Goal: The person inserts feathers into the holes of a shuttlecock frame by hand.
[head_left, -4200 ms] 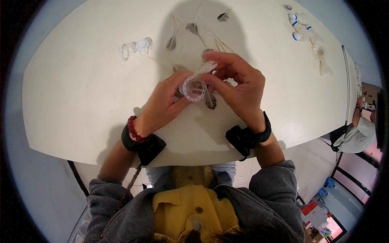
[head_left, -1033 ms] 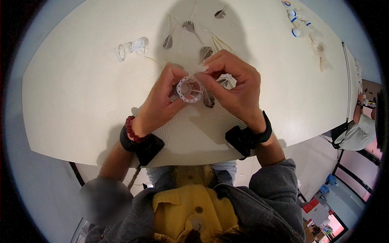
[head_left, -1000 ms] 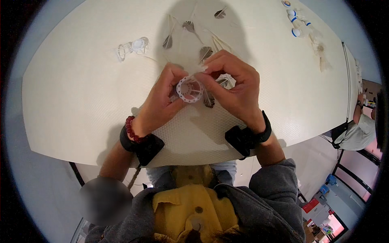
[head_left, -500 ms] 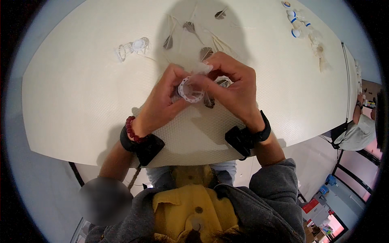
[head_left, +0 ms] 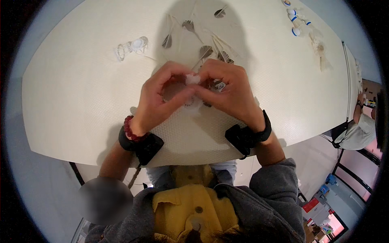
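Note:
Between the fingertips of my two hands is a small crumpled-looking white piece (head_left: 192, 79); its kind is hard to make out. My left hand (head_left: 156, 95) is closed on it in a pinch from the left, fingers curved. From the other side my right hand (head_left: 233, 91) pinches it too, thumb and fingertips meeting the left ones. Just below the thumbs shows part of a white openwork plastic shuttlecock skirt (head_left: 190, 102), mostly hidden and blurred. Dark-tipped feathers (head_left: 206, 52) lie on the table beyond my fingers, and one is partly seen through the gap of my right hand.
Another white openwork plastic skirt with a round end (head_left: 137, 43) lies at the left. Several white shuttlecock heads with blue bands (head_left: 296, 31) and pale feather scraps (head_left: 320, 48) are at the far right. Beyond the table's right edge, a person in a light top (head_left: 356, 131) is partly visible.
My left hand has let go of the plastic skirt's ring, now lower and half hidden. Both hands have come together at the fingertips on the white piece.

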A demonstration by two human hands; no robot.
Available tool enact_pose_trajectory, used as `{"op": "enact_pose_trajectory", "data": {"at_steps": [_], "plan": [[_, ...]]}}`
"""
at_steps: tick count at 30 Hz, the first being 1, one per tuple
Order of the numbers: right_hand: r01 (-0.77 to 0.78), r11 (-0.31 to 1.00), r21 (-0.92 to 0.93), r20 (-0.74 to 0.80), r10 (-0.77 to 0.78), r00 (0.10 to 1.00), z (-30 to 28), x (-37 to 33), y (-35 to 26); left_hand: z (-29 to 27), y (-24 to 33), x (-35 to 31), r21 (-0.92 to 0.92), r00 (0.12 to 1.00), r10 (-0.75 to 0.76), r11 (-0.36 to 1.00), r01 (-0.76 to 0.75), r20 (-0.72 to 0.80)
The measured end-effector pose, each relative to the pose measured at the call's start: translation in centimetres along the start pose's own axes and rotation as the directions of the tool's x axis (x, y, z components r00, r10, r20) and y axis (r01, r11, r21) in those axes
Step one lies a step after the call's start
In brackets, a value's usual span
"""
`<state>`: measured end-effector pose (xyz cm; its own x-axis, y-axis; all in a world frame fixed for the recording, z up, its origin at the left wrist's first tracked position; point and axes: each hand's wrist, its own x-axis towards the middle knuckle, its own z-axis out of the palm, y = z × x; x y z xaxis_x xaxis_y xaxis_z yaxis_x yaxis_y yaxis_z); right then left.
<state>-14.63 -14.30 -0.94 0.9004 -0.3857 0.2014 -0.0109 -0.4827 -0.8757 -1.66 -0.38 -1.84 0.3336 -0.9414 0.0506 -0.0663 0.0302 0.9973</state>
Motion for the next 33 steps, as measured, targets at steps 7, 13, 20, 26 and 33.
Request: {"op": "enact_pose_trajectory", "data": {"at_steps": [7, 13, 20, 26, 33], "plan": [[-0.069, 0.996, 0.064, 0.0, 0.069, 0.998, 0.1, 0.1, -0.6, -0.5, -0.9, 0.4, 0.13, 0.963, 0.264, 0.958, -0.255, -0.058], [0.019, 0.999, -0.034, 0.044, -0.018, 0.999, 0.0, 0.0, -0.5, -0.5, -1.0, 0.3, 0.001, 0.985, 0.141, 0.99, -0.141, -0.098], [-0.041, 0.999, 0.0, 0.044, 0.041, 0.998, 0.2, -0.1, -0.5, -0.5, -0.8, 0.1, 0.005, 0.994, 0.039, 0.999, -0.039, -0.1], [-0.024, 0.996, 0.086, -0.022, 0.026, 0.999, 1.2, -0.1, -0.1, -0.1, -1.1, 0.1, 0.148, 0.975, 0.152, 0.981, -0.128, -0.161], [-0.124, 0.978, 0.168, -0.006, 0.127, 0.992, 1.8, -0.2, -0.6, 0.0, -0.7, -0.4, 0.306, 0.937, 0.226, 0.942, -0.14, -0.267]]}}
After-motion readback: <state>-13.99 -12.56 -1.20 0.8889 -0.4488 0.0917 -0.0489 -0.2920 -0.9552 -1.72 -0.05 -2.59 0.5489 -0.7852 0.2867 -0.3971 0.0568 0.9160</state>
